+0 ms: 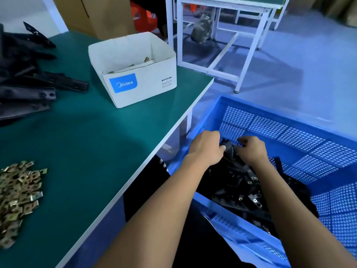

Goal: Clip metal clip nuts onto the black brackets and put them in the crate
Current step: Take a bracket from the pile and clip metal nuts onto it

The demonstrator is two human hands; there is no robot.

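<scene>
Down in the blue perforated plastic crate (289,136), both hands meet over a matt black bracket (229,147), a dark angular piece whose exact shape is hard to read because the hands cover most of it. It sits between the left hand (207,147) and the right hand (251,149), at the top of a heap of black brackets (237,188) already lying in the crate; several of those show small pale metal clips along their edges. The left fingers curl round the bracket's left end, with the thumb pressed against it. The right fingers (243,141) bend over its right side and touch it, though whether they truly pinch it I cannot tell.

On the green-topped counter (100,136) to the left lie a loose pile of brass-coloured metal clip nuts (18,198), a stack of long black brackets (29,88) and an open white cardboard box (133,68).
</scene>
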